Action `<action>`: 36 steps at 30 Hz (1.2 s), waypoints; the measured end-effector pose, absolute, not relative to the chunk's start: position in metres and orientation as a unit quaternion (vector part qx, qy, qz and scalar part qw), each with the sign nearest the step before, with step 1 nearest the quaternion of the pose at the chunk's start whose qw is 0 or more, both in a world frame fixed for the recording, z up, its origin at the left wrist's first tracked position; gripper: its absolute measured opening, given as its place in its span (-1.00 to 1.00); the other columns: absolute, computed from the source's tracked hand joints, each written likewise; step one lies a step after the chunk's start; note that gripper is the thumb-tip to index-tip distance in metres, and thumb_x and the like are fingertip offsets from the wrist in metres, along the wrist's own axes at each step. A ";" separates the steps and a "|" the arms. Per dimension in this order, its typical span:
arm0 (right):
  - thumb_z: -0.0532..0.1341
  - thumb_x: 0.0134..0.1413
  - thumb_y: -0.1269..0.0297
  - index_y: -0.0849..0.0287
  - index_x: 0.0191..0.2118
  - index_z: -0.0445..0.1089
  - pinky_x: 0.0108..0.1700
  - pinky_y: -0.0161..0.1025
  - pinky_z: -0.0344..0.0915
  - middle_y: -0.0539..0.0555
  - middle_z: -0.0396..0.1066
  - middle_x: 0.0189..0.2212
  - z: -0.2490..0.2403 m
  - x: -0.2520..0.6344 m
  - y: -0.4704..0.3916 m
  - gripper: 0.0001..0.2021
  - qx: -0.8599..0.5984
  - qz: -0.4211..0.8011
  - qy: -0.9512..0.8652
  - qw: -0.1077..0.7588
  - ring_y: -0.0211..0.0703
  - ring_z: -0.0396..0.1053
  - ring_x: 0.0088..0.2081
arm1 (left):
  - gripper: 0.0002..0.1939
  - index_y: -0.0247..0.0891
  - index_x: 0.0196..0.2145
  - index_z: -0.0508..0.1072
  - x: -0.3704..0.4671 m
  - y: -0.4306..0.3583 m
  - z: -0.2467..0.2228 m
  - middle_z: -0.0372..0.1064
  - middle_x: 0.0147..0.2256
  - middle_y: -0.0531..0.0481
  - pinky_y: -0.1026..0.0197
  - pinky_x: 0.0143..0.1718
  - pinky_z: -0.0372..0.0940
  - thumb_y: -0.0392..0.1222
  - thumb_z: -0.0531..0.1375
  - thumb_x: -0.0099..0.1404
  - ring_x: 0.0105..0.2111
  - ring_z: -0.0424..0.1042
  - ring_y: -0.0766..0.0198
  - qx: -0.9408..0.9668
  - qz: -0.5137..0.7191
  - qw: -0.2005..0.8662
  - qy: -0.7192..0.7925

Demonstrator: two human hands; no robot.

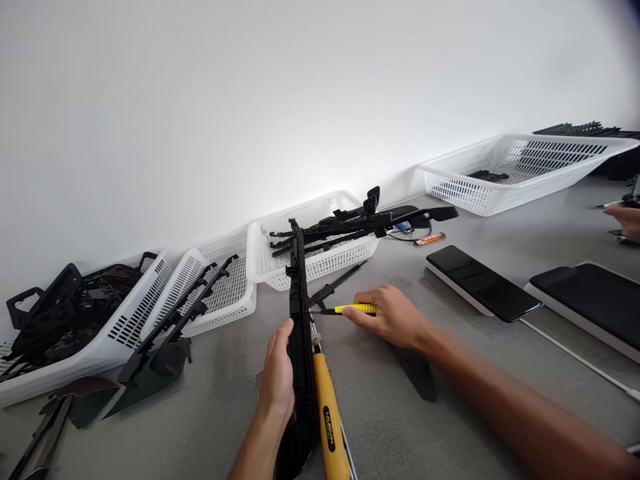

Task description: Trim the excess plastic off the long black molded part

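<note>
Head view: my left hand (279, 373) is closed around a long black part (300, 300), upheld in front of a white basket (340, 263). My right hand (393, 317) pinches a yellow-handled tool (357, 309), tip just beside the part's right edge; contact is unclear. A yellow iron (330, 413) lies alongside.

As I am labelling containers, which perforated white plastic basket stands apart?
The perforated white plastic basket at far right; a gap separates it from the other three white baskets, which stand close together.
</note>
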State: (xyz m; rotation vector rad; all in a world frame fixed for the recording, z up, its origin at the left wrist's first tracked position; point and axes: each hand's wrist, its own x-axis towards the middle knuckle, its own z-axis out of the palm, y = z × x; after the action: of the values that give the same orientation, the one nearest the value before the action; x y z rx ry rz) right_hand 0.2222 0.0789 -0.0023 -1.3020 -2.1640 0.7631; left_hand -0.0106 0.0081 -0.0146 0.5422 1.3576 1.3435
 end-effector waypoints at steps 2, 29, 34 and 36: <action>0.01 0.37 -0.32 0.14 -0.53 0.11 -0.39 -0.17 -0.17 -0.06 0.07 -0.60 -0.003 0.222 0.078 -0.36 -0.486 0.276 -0.789 0.255 -0.30 -0.07 -0.52 | -0.51 -0.32 -0.17 0.67 -0.011 0.008 -0.014 0.39 -0.59 0.09 0.22 -0.52 0.28 0.21 0.38 0.25 -0.64 0.33 0.28 0.231 0.558 0.544 0.583; -0.04 0.41 -0.37 0.14 -0.48 0.13 -0.38 -0.19 -0.15 -0.06 0.11 -0.58 -0.004 0.211 0.070 -0.34 -0.470 0.301 -0.787 0.262 -0.29 -0.02 -0.51 | -0.49 -0.32 -0.12 0.65 -0.008 0.007 -0.008 0.46 -0.52 0.05 0.22 -0.47 0.29 0.22 0.37 0.26 -0.59 0.39 0.26 0.243 0.549 0.541 0.589; -0.11 0.47 -0.35 0.13 -0.40 0.21 -0.35 -0.20 -0.15 -0.02 0.23 -0.53 -0.008 0.199 0.061 -0.35 -0.451 0.312 -0.798 0.249 -0.25 0.07 -0.48 | -0.49 -0.30 -0.13 0.62 -0.007 0.007 -0.009 0.50 -0.48 0.02 0.22 -0.49 0.27 0.23 0.40 0.25 -0.56 0.43 0.24 0.250 0.565 0.538 0.573; -0.12 0.48 -0.35 0.13 -0.40 0.21 -0.35 -0.20 -0.16 -0.02 0.24 -0.52 -0.008 0.197 0.059 -0.34 -0.453 0.314 -0.798 0.244 -0.25 0.07 -0.48 | -0.50 -0.29 -0.15 0.61 -0.006 0.007 -0.009 0.53 -0.43 0.00 0.23 -0.48 0.28 0.23 0.41 0.24 -0.53 0.45 0.24 0.254 0.571 0.531 0.573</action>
State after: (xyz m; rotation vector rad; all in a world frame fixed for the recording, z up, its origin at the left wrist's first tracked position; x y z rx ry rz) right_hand 0.1969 0.0590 -0.0076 -1.2372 -2.1789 0.8567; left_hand -0.0062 0.0072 -0.0091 0.6066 1.3678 1.3618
